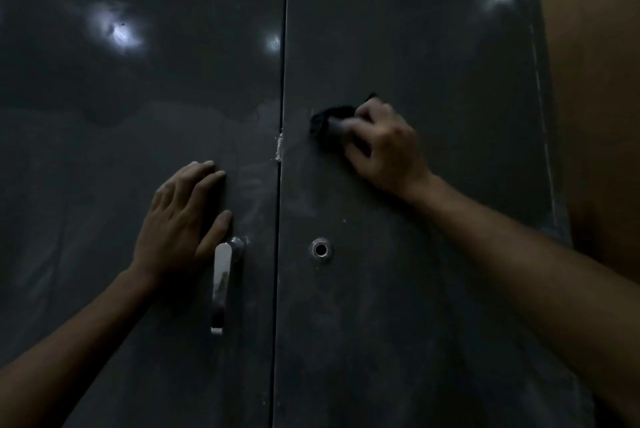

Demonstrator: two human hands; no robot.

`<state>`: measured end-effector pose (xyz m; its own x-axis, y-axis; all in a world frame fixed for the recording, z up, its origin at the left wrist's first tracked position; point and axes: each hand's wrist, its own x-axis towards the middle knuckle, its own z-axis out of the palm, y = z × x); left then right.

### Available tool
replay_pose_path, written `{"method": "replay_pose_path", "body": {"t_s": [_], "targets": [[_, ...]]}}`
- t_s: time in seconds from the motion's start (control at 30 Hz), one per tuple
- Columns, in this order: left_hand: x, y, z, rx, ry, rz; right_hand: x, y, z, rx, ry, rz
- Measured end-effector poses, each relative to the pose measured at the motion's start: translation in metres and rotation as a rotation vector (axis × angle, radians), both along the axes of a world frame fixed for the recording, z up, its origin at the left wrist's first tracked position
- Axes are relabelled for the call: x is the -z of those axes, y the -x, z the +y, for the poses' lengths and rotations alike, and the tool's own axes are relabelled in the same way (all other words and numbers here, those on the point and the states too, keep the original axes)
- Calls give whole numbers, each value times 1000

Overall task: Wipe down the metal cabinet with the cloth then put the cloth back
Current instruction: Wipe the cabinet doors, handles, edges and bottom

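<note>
A dark grey metal cabinet (398, 29) with two shut doors fills the view, its seam running down the middle. My right hand (384, 147) grips a dark bunched cloth (325, 121) and holds it against the right door, just right of the seam; the cloth and fingers are blurred. My left hand (180, 219) lies flat on the left door with fingers straight, right above the chrome lever handle (221, 285). Dust smears show on the lower halves of both doors.
A round empty hole (321, 248) sits in the right door, level with the handle's hub. A whitish chip (278, 147) marks the seam. A brown panel (599, 116) stands along the cabinet's right side.
</note>
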<state>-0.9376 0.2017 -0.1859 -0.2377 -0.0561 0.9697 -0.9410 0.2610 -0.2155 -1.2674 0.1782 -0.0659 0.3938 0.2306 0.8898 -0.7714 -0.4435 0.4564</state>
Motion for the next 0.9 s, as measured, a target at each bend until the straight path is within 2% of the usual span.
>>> {"method": "replay_pose_path", "body": {"t_s": [0.07,0.1,0.13,0.17,0.23,0.27,0.3,0.33,0.43,0.47,0.5,0.53,0.63,0.67,0.7,0.73,0.83,0.87,0.9], "targets": [[0,0,0,3,8,1,-11,-16,-1,-70,-55,-345],[0,0,1,3,11,3,-6,-30,-1,-70,-60,-421],[0,0,1,3,12,4,5,-42,0,-70,-62,-404],[1,0,2,4,13,4,20,-51,2,-74,-57,-266],[1,0,2,12,13,6,45,-49,5,-38,-52,181],[1,0,2,17,17,7,43,-41,8,12,-44,344],[1,0,2,20,21,6,33,-35,8,53,-20,397],[1,0,2,21,23,6,19,-31,7,70,-10,328],[2,0,2,23,19,8,-10,-42,4,-26,-71,-207],[2,0,2,24,18,8,-8,-52,3,-41,-74,-316],[2,0,3,24,17,8,-2,-64,2,-47,-72,-343],[2,0,3,26,15,8,9,-72,3,-56,-70,-272],[2,0,3,27,21,2,35,-71,7,-3,-24,264],[2,0,2,24,21,2,29,-64,9,47,6,373],[2,0,2,23,20,6,17,-59,8,81,35,377],[2,0,2,23,17,11,3,-56,7,89,32,284],[2,1,3,27,10,17,-24,-59,3,-17,-72,-262],[2,1,2,27,12,20,-21,-68,2,-29,-79,-354],[2,1,2,24,15,20,-13,-79,2,-35,-74,-353]]}}
